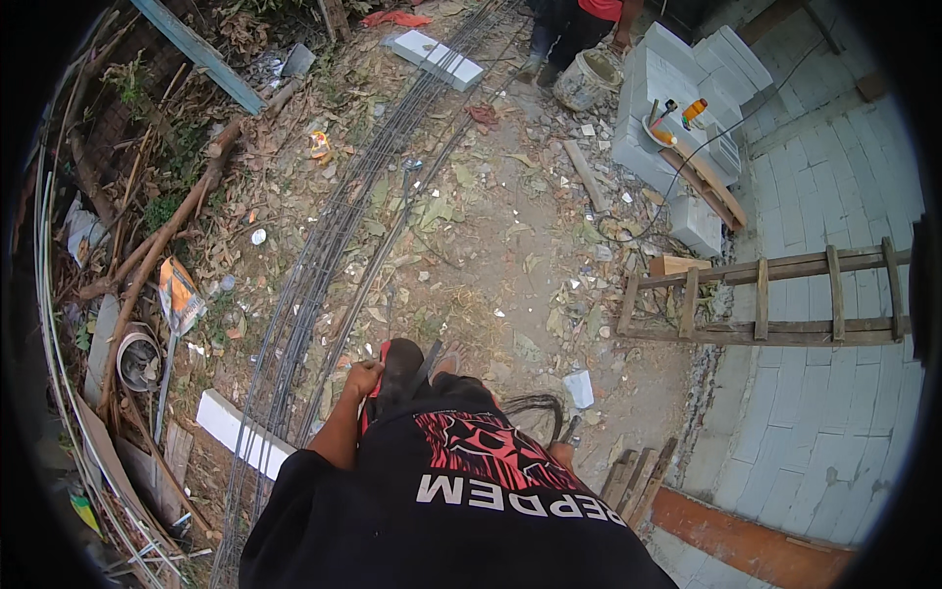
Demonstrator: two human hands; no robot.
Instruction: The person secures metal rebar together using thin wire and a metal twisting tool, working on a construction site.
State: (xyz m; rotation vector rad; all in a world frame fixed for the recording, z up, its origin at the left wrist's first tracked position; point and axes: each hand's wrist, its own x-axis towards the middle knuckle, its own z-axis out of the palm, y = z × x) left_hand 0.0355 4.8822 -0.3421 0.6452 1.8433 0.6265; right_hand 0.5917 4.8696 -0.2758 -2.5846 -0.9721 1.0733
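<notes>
My left hand (364, 377) is closed beside the red edge of my trouser leg; whatever is between its fingers is too small to tell. Partly hidden by my black shirt, my right hand (561, 453) is low on the right side. A bundle of thin dark tie wire (535, 401) curves out from it, and a short dark tool end shows beside the wire. To the left of my legs lies a long bundle of steel rebar (324, 211), resting on a white block (240, 432) at the near end and another white block (437, 59) at the far end.
A wooden ladder (760, 299) leans at the right by a pale block wall (819, 393). White blocks (657, 83) are stacked at the far right, near a dirty bucket (587, 79) and another person (569, 34). Branches (177, 216) and a shovel (182, 294) line the left.
</notes>
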